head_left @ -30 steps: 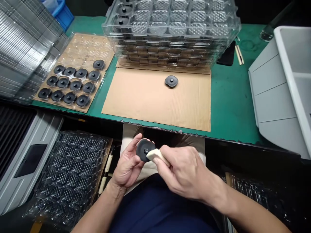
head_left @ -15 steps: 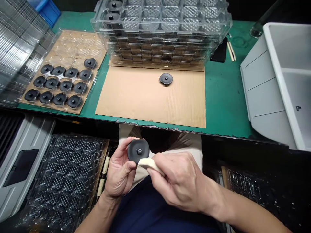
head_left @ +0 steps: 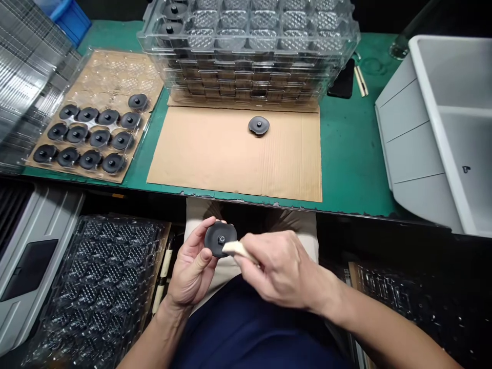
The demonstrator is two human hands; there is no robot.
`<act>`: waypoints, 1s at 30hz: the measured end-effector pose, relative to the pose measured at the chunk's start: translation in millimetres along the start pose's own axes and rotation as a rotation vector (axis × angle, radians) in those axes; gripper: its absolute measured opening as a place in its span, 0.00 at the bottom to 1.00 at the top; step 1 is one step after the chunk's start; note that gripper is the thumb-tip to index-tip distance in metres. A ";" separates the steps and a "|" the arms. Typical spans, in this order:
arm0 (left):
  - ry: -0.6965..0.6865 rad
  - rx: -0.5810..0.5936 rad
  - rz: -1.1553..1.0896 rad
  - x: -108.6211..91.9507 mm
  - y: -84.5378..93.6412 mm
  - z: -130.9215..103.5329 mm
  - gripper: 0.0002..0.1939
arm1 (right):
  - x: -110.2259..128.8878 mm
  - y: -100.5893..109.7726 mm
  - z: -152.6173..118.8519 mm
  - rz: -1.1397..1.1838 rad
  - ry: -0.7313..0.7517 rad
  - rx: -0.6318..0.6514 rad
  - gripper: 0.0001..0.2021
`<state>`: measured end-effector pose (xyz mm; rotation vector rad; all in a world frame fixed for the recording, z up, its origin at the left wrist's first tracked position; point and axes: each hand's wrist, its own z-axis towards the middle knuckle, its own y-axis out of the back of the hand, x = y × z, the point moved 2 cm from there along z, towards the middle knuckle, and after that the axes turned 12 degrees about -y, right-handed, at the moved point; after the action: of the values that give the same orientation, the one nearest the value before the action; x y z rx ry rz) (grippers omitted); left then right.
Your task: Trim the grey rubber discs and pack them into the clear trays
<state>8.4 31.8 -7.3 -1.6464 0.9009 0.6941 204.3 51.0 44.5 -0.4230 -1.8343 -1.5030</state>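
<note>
As a person sits at a green counter, the left hand, partly curled, holds a black dished disc by its rim, thumb at the near edge, fingers around the far side. Held below the counter's edge, the disc lies right of the palm, its face and central post toward the camera. It looks light, stiff and smooth, perhaps slippery, and best held by the rim. Next, a cream pad, seemingly light and firm, overlaps the disc's lower right face; contact cannot be confirmed. At right, the right hand pinches the pad's rear between closed thumb and fingers.
</note>
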 end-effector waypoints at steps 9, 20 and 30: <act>0.054 -0.023 -0.007 0.6 0.2 -2.6 0.25 | -5.9 1.0 -0.2 -0.068 0.022 -0.019 0.14; 0.275 -0.019 -0.067 7.9 3.0 -4.5 0.19 | -2.6 3.3 2.7 -0.257 0.178 -0.005 0.13; 0.489 0.117 -0.275 19.4 0.7 -6.8 0.19 | 5.7 2.5 10.9 -0.335 0.360 0.044 0.08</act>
<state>18.3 21.1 -21.8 -1.8214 1.0047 0.0435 198.5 60.9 49.6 0.1799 -1.6978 -1.6288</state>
